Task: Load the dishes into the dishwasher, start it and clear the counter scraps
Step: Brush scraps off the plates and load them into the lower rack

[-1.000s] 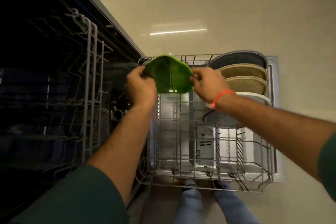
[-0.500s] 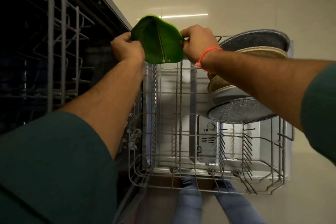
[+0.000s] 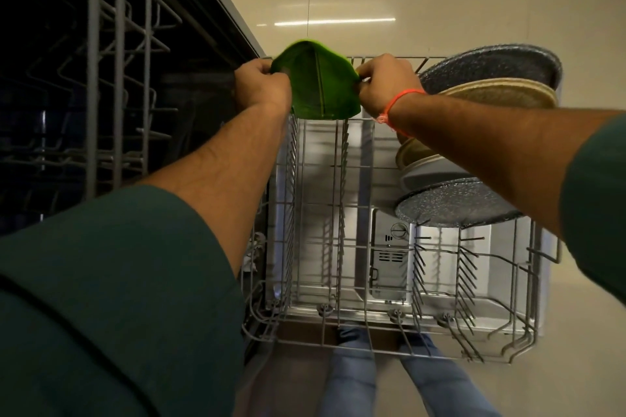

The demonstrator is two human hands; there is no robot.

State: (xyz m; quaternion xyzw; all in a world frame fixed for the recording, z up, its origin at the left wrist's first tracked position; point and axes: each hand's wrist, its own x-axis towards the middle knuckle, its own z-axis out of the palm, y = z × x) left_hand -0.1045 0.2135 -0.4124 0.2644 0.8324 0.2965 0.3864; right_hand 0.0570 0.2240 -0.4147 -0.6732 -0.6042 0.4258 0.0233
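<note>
Over the far left corner of the pulled-out lower dishwasher rack (image 3: 342, 213), both hands grasp a green leaf-shaped plate (image 3: 318, 85) on edge: the left hand (image 3: 262, 86) pinches its left rim, the right hand (image 3: 386, 86) its right rim. Speckled grey and beige plates (image 3: 487, 85) stand slotted along the rack's right side.
</note>
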